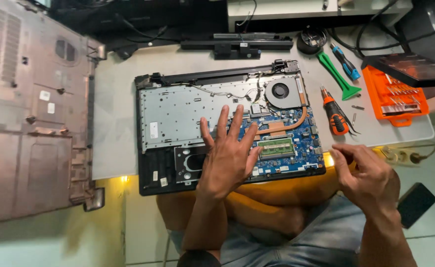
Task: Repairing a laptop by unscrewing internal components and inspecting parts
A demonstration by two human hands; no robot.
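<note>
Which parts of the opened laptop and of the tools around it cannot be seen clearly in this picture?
All in the head view:
- The left hand covers the middle of the laptop; the board beneath is hidden.
- Right hand: whether its fingertips pinch something is too small to tell.
- Bits in the orange bit case: too small, partly hidden by its dark lid.
- The removed bottom cover is cut off by the left edge.

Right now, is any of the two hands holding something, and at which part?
The left hand holds nothing; it lies spread and flat over the opened laptop. Whether the right hand pinches something small cannot be told.
</note>
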